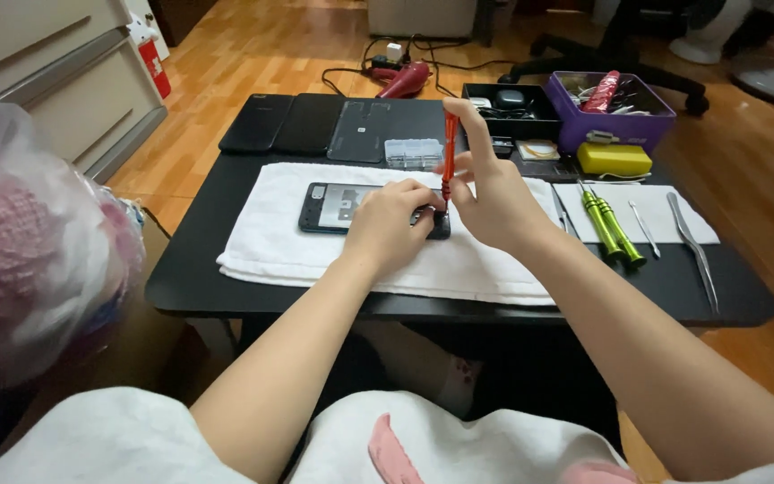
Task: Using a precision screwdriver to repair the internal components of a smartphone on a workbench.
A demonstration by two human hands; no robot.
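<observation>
Low in the frame both forearms rise from the lap toward the middle of the black table (226, 287). The left hand (390, 224) lies palm down on the right end of the opened phone (351, 208), fingers bent and pressing on it, so it is held flat against the white towel (279, 242) in the centre of the picture. The right hand (485, 193) stands just beside it, wrist lifted, and its fingers are closed around the red screwdriver (449, 152), which is upright with the tip down at the phone's right end; the tip itself is hidden by the fingers. The phone looks thin, light and stiff, but its open inside seems fragile, so I think it is better to hold it by the edges and frame, not by the inner parts. The screwdriver is slim and light, a pinch near the shaft should control it. To the right lie two green screwdrivers (611, 229) and tweezers (693, 246). Farther up are a clear parts box (414, 152), dark phones (284, 124), a yellow block (614, 159) and a purple box (575, 125).
</observation>
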